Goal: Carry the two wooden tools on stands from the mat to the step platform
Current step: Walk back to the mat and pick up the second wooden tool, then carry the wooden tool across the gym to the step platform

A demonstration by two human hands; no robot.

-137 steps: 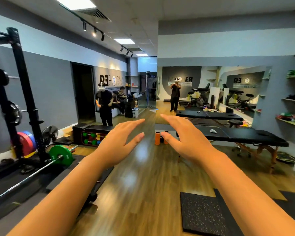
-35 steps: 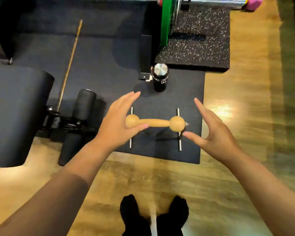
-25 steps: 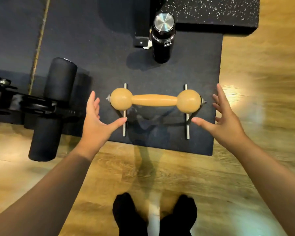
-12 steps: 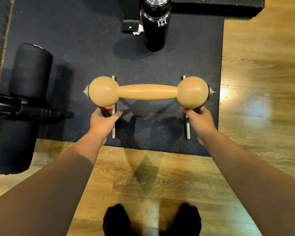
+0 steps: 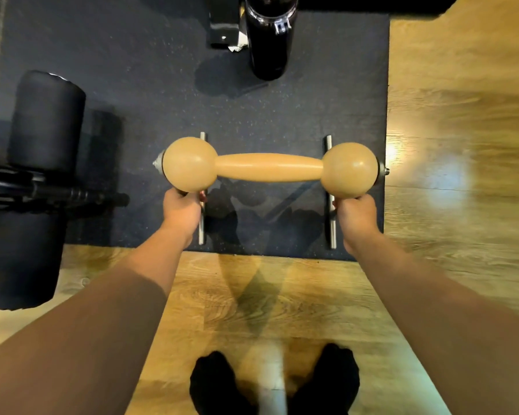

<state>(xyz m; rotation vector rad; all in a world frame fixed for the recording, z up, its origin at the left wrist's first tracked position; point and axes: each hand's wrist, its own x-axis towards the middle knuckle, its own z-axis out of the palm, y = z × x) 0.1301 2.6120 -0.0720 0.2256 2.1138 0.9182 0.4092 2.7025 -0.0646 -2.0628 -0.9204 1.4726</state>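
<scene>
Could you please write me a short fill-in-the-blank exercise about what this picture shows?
1. The wooden tool has a round ____ at each end.
2. The left hand and right hand grip the stand just ____ the tool.
3. A black bottle stands on the ____ beyond the tool.

Missing words: ball; below; mat

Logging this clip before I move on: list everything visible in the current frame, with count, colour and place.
wooden tool: one, tan, dumbbell-shaped, above the mat's near edge
stand: one, black with two silver feet, under the tool
mat: one, dark speckled, on the floor
bottle: one, black, far side of mat
foam roller: one, black, left
floor: tan wood
feet: two, black socks, bottom centre
left hand: closed on stand
right hand: closed on stand
</scene>
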